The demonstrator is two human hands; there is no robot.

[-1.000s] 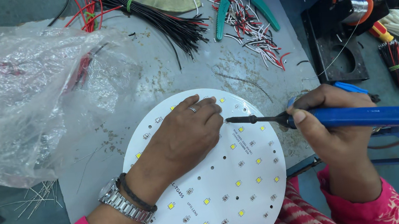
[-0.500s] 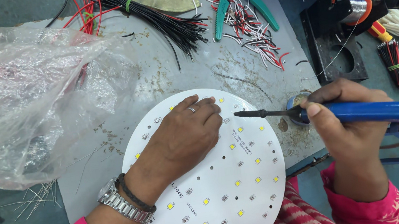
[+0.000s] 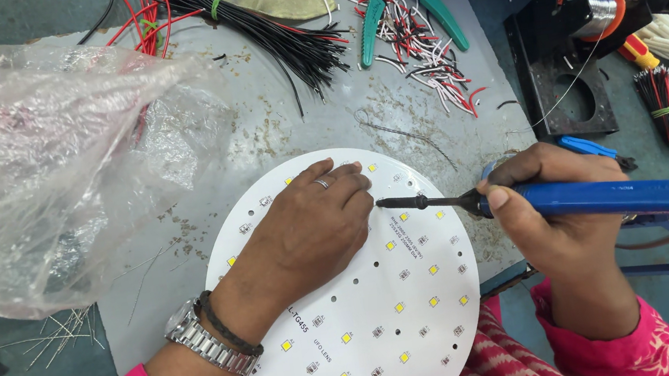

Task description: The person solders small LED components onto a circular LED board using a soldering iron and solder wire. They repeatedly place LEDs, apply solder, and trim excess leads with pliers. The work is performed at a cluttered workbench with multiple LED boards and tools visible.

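Observation:
A round white circuit board (image 3: 372,331) dotted with small yellow chips lies on the grey work mat at the near edge. My left hand (image 3: 306,235) presses flat on the board's upper part, fingers curled, a ring on one finger and a metal watch on the wrist. My right hand (image 3: 559,200) grips a blue-handled soldering iron (image 3: 615,196). Its dark tip (image 3: 385,204) points left and sits just beside my left fingertips, over the board.
A crumpled clear plastic bag (image 3: 34,160) fills the left. Black and red wire bundles (image 3: 278,34), green-handled pliers (image 3: 405,3) and cut wire pieces (image 3: 429,52) lie at the back. A black stand with a solder spool (image 3: 589,12) is at right.
The iron's tip has moved left across the board, from near its right side to beside my left fingertips. My left hand has stayed put.

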